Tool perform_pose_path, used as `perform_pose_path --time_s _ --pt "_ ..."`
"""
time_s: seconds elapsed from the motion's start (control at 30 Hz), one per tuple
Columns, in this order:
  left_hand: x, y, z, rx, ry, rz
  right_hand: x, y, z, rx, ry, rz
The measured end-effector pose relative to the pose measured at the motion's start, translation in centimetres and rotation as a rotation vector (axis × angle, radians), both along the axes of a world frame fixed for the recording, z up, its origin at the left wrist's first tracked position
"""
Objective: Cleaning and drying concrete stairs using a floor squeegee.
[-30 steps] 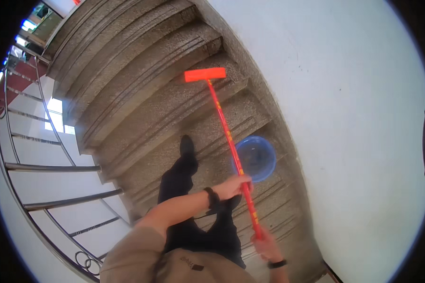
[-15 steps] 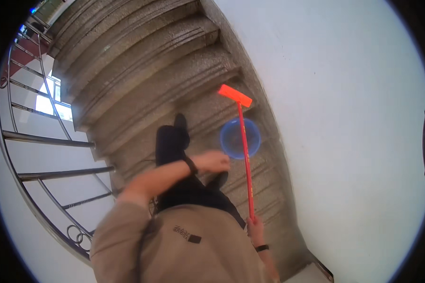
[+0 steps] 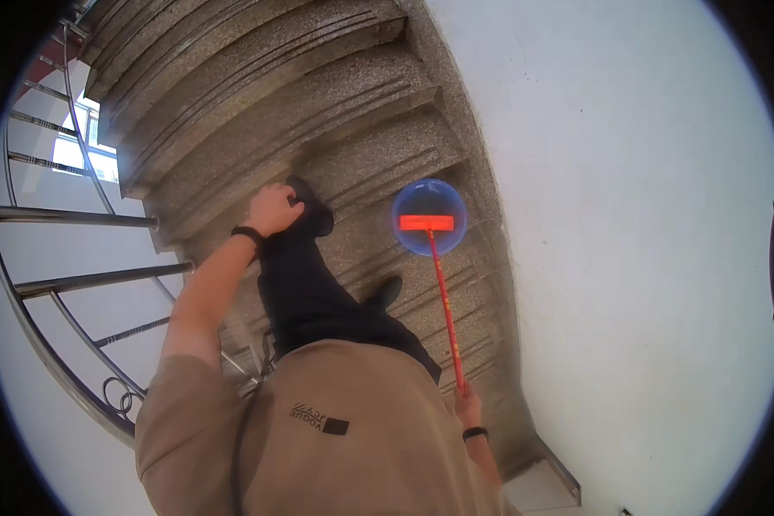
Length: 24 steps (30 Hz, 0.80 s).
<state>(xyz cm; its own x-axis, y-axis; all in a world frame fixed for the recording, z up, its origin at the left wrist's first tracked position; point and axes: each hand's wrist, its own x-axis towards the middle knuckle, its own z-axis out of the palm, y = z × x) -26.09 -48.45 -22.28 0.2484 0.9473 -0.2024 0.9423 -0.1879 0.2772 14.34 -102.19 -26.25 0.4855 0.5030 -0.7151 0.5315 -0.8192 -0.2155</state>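
My right hand [image 3: 467, 406] is wrapped round the end of a long red handle at the lower right. The handle belongs to a mop [image 3: 446, 314] with a bright orange bar-shaped head. From above, that head lies over a round, see-through blue bucket [image 3: 457, 203] on a stair; whether they touch I cannot tell. My left hand [image 3: 273, 209] is empty, fingers loosely apart. It appears over my left leg, beside a dark shoe [image 3: 314, 206]; contact is unclear. Each wrist wears a dark band.
Speckled stone stairs [image 3: 249, 112] curve upward to the far left. A metal railing [image 3: 77, 215] bends along the left side, with a window [image 3: 88, 142] behind it. A white wall [image 3: 636, 215] rises on the right.
My left hand has swung left and farther away, from near the handle to over my leg. The mop head has come nearer and lower in view, from beyond the bucket to over it.
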Motion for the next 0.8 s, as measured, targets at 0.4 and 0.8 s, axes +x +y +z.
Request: perform_pose_path --time_s 0.4,0.8 --pt "-2.9 -1.1 -0.8 -0.053 -0.038 0.217 2.3 1.7 0.9 0.118 0.025 0.04" --pt "-2.8 1.8 -1.4 -0.081 -0.049 0.308 1.3 3.8 8.0 0.343 0.047 -0.05"
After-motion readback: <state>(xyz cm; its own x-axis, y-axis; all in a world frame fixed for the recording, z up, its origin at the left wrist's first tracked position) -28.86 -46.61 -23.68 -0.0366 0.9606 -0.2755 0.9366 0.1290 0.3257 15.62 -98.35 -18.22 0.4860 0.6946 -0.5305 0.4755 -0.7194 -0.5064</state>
